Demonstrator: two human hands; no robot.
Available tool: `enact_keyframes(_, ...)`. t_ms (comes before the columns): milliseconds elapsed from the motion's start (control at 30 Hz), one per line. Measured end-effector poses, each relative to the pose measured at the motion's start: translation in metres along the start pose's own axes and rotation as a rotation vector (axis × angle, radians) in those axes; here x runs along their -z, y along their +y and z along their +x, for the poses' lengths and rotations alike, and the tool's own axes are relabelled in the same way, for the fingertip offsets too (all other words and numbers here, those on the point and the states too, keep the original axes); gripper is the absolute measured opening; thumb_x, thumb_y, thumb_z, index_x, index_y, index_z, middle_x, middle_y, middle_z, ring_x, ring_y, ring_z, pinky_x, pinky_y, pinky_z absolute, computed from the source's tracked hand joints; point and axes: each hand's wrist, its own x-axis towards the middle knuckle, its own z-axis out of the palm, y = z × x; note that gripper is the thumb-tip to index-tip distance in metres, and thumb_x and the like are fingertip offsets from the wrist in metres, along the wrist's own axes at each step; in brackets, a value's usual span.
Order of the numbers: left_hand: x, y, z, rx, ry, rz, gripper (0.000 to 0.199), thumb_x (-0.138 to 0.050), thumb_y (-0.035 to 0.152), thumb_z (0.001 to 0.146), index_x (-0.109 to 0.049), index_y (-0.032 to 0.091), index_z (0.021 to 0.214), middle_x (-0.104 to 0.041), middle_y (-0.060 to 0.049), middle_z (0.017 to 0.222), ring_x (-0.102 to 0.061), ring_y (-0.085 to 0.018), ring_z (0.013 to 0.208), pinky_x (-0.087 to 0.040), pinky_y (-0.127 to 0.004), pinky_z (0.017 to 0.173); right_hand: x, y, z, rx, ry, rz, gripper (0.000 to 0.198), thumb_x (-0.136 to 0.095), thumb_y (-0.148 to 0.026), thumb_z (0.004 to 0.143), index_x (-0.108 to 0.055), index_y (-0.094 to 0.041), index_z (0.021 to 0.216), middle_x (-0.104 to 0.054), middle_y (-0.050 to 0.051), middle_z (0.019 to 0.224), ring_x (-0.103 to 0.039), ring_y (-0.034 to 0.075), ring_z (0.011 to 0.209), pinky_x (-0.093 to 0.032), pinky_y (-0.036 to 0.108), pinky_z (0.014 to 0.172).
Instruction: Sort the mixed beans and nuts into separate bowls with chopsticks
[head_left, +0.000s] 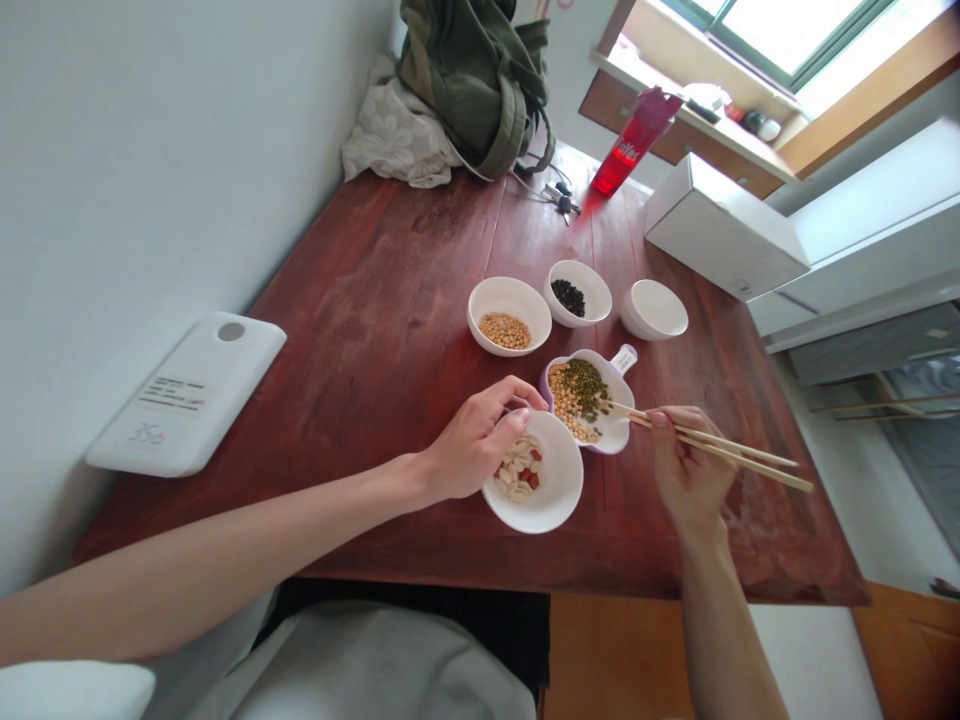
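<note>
My left hand [484, 435] grips the rim of a white bowl [559, 480], its thumb over the edge. Pale flat seeds [517, 475] and a few red-brown pieces lie in that bowl. Chopsticks [739, 452] are pinched in my right hand [690, 460]. Their tips reach into a purple-rimmed, flower-shaped dish [616, 435] with a short handle. Inside it are yellow soybeans [568, 395] and green beans [589, 385]. Whether the tips hold a bean is too small to tell. The bowl stands close against the dish.
Behind are a bowl [484, 335] of soybeans, a bowl [596, 300] of black beans and another white bowl [654, 310]. A white digital device [187, 395] lies left. Farther back are a green bag [476, 80], keys [562, 200], a red bottle [630, 150] and a white box [720, 225].
</note>
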Motion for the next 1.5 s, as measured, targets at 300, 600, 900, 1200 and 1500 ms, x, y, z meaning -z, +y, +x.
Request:
enact_keyframes(300, 0.0, 0.003, 0.0, -0.005, 0.006, 0.004, 0.022, -0.052, 0.033, 0.109, -0.067, 0.019, 0.116, -0.079, -0.011, 0.118, -0.073, -0.025, 0.104, -0.058, -0.041, 0.096, 0.014, -0.009, -0.004, -0.016, 0.117, 0.07, 0.01, -0.074, -0.019, 0.101, -0.077, -0.02, 0.092, -0.08, 0.004, 0.085, -0.076, 0.019, 0.074, -0.06, 0.032, 0.066)
enact_keyframes(600, 0.001, -0.001, 0.0, -0.007, -0.005, -0.001, 0.022, -0.052, 0.034, 0.111, -0.067, 0.02, 0.118, -0.077, -0.01, 0.12, -0.073, -0.024, 0.104, -0.058, -0.039, 0.094, 0.025, -0.042, 0.003, 0.036, 0.177, 0.275, 0.008, -0.074, -0.016, 0.098, -0.079, -0.022, 0.094, -0.079, 0.002, 0.084, -0.082, 0.024, 0.076, -0.066, 0.036, 0.061)
enact_keyframes(900, 0.0, 0.0, 0.0, -0.004, 0.001, 0.004, 0.022, -0.053, 0.034, 0.11, -0.067, 0.019, 0.116, -0.078, -0.01, 0.118, -0.074, -0.025, 0.104, -0.059, -0.039, 0.094, 0.009, 0.008, 0.002, 0.149, -0.056, -0.002, 0.014, -0.075, -0.012, 0.098, -0.077, -0.024, 0.107, -0.082, 0.004, 0.096, -0.081, 0.019, 0.081, -0.065, 0.03, 0.07)
enact_keyframes(1200, 0.0, 0.0, 0.0, -0.004, 0.003, 0.004, 0.022, -0.053, 0.035, 0.11, -0.068, 0.019, 0.116, -0.078, -0.01, 0.118, -0.074, -0.025, 0.103, -0.059, -0.039, 0.094, 0.003, 0.009, 0.009, 0.183, -0.096, -0.044, 0.013, -0.073, -0.013, 0.1, -0.076, -0.024, 0.105, -0.081, 0.003, 0.094, -0.079, 0.017, 0.076, -0.063, 0.027, 0.066)
enact_keyframes(1500, 0.0, 0.002, 0.0, 0.0, 0.001, -0.004, 0.022, -0.052, 0.034, 0.11, -0.067, 0.019, 0.116, -0.078, -0.011, 0.12, -0.073, -0.025, 0.105, -0.057, -0.04, 0.097, 0.005, 0.014, 0.005, 0.147, -0.101, -0.044, 0.01, -0.074, -0.015, 0.1, -0.076, -0.024, 0.104, -0.079, 0.004, 0.094, -0.078, 0.018, 0.078, -0.062, 0.028, 0.067)
